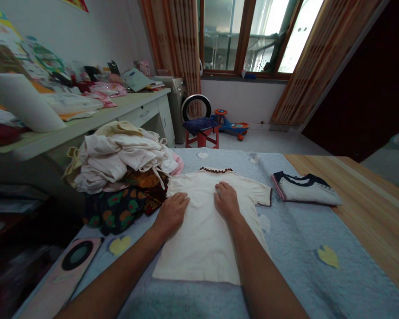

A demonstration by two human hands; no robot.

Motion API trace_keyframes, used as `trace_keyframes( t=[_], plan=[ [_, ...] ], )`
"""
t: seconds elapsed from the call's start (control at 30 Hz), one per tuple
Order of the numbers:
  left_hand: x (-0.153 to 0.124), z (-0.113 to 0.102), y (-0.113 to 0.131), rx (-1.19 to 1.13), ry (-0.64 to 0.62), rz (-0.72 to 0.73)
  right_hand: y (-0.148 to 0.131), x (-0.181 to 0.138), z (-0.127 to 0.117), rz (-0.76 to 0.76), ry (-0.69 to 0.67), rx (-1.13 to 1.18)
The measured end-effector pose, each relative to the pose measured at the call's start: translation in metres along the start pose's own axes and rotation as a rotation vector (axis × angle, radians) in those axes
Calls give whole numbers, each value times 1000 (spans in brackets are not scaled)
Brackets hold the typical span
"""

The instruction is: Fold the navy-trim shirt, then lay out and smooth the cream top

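Left hand (173,212): one; palm down, fingers loosely together, resting on the shirt near its left edge; no grip seen.
Right hand (228,201): one; fingers bent onto the shirt's upper middle; whether cloth is pinched, cannot tell.
Shirt (202,248): one, cream, brown-trimmed; flat between and under the hands, collar pointing away; right sleeve laid out, left partly obscured.
Shirt, stage: spread, no fold made; judged early.
Heap (119,155): one, just left of the shirt; loose garments, uncountable; seemingly all left to handle.
Stack (306,188): one, right, apart from the shirt; neatly folded, pink edge below; layers unclear; seemingly done.
Sheet (299,248): one, blue, beneath everything above; hearts visible, two yellow, three white.
Phone (60,274): one, seemingly, pink, lower left.
Stool (202,141): one, red, beyond the sheet.
Ride-on toy (231,126): one, blue and orange, beside the stool.
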State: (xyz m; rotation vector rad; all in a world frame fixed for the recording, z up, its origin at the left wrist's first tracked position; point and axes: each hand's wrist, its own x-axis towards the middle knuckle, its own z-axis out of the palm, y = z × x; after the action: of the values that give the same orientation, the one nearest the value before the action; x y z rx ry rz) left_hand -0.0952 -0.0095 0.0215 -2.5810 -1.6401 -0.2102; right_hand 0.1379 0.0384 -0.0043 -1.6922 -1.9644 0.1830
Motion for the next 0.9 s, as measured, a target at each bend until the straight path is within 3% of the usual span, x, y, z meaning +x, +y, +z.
trace_keyframes(
  t=[0.17,0.43,0.67,0.9],
  plan=[
    [-7,13,9,33,-81,-91,0,0,0,-2,-7,-4],
    [-6,2,27,172,-40,-213,0,0,-1,5,-5,7],
    [8,18,50,-14,-27,64,0,1,-1,9,-24,-6],
    [1,34,53,-73,-27,-66,0,1,-3,8,-44,-28]
  ],
)
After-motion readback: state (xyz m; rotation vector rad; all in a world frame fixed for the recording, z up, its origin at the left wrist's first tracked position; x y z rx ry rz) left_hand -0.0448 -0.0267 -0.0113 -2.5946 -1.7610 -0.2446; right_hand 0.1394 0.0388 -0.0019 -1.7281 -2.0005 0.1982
